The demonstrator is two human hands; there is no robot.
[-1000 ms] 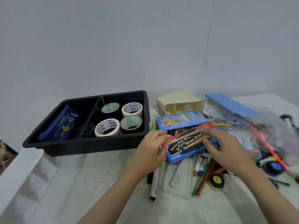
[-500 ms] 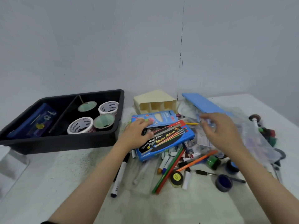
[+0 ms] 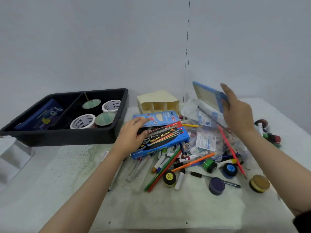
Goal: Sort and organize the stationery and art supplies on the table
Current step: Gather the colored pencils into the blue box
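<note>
blue case (image 3: 207, 96) now tipped up off the pile (image 3: 185, 158)
right hand (image 3: 239, 118) grips its edge; left hand (image 3: 133, 133) rests flat on the water colour box (image 3: 165, 140). pile still loose on the counter (image 3: 168, 207).

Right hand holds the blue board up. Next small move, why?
Probably swing the blue board aside and set it down: the right hand grips it tilted above the pile, and the left hand rests on the water colour box.
</note>
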